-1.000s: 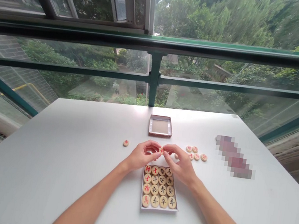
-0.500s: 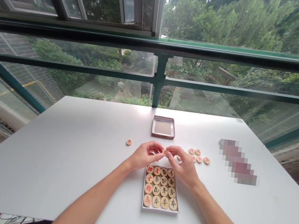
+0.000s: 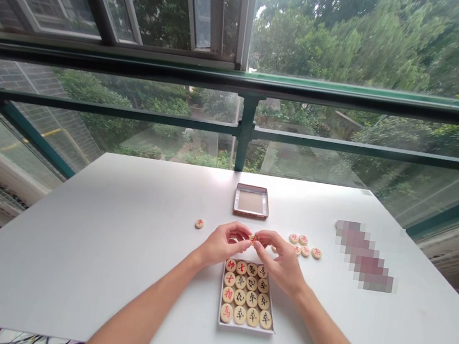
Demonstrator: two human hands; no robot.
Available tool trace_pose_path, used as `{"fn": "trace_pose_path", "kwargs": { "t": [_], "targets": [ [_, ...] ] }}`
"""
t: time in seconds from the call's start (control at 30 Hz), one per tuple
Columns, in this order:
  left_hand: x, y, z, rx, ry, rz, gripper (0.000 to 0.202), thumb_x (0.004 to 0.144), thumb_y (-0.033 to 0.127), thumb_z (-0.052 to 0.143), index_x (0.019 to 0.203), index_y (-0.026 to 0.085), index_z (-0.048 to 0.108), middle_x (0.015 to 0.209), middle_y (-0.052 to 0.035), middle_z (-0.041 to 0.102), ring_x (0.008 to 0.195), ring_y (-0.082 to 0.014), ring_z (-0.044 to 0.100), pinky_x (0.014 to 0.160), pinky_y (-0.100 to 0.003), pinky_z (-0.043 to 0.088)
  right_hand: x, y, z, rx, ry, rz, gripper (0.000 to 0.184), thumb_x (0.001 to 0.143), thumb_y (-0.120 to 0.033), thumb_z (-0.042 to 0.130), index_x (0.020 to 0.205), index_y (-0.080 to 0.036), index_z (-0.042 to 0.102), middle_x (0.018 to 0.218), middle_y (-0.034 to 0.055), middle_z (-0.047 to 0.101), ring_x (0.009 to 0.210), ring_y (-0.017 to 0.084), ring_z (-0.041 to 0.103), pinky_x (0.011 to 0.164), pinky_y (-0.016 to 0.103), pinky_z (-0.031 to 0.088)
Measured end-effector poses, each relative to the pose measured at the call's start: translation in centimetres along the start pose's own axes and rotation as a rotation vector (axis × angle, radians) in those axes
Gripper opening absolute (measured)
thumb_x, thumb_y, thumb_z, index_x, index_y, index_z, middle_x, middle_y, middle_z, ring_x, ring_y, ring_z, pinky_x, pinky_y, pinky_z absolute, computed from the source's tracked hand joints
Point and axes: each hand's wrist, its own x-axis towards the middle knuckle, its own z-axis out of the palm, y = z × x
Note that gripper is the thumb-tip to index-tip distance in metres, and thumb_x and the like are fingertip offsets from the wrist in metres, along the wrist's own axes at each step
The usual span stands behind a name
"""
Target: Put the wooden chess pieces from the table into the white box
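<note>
Between my fingertips is a round wooden xiangqi piece (image 3: 253, 239) with a red character, partly covered by the fingers. My left hand (image 3: 225, 244) pinches it from the left, and my right hand (image 3: 279, 257) grips it from the right. Just below the hands lies a shallow white box (image 3: 245, 327) filled with rows of xiangqi pieces, some marked in red and others in black. My right hand hides part of a small group of red-marked pieces (image 3: 305, 251) on the table. One more red-marked piece (image 3: 199, 223) lies alone to the left of my left hand.
An open box lid (image 3: 251, 201) lies beyond my hands on the white table (image 3: 118, 236). A blurred-out, pixelated object (image 3: 365, 256) is at the right. Green railing (image 3: 244, 131) and windows stand behind the table's far edge.
The view has tipped slightly upward, so everything sits a little lower in the picture. Both hands still hold the piece, which appears turned slightly between the fingers.
</note>
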Motion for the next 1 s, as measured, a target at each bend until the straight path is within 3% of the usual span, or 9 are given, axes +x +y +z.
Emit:
{"fn": "trace_pose_path", "kwargs": {
  "t": [0.5, 0.77, 1.0],
  "targets": [
    [0.05, 0.02, 0.05, 0.003, 0.001, -0.009, 0.031, 0.083, 0.037, 0.075, 0.101, 0.014, 0.066, 0.094, -0.0066, 0.066, 0.081, -0.0146, 0.062, 0.07, -0.027, 0.054, 0.19, -0.02, -0.02, 0.053, -0.006, -0.004, 0.019, 0.099, -0.033, 0.053, 0.107, -0.023, 0.067, 0.097, 0.0059, 0.074, 0.087, 0.021, 0.07, 0.081, 0.037, 0.056],
    [0.04, -0.09, -0.13, 0.047, 0.006, -0.008, 0.034, 0.083, 0.041, 0.075, 0.103, 0.015, 0.066, 0.091, -0.0058, 0.067, 0.077, -0.0142, 0.061, 0.07, -0.028, 0.054, 0.08, -0.11, 0.08, 0.086, -0.041, -0.044, 0.02, 0.094, -0.029, 0.061, 0.112, -0.024, 0.065, 0.104, 0.0059, 0.07, 0.086, 0.019, 0.066, 0.08, 0.035, 0.056],
    [0.13, -0.14, -0.2, 0.048, 0.005, -0.023, 0.036, 0.083, 0.045, 0.073, 0.102, 0.015, 0.067, 0.088, -0.0051, 0.067, 0.074, -0.0139, 0.062, 0.069, -0.029, 0.053, -0.06, -0.17, -0.06, 0.068, -0.033, -0.047, 0.012, 0.095, -0.029, 0.059, 0.104, -0.024, 0.066, 0.098, 0.0045, 0.068, 0.083, 0.018, 0.064, 0.078, 0.034, 0.055]
  ]
}}
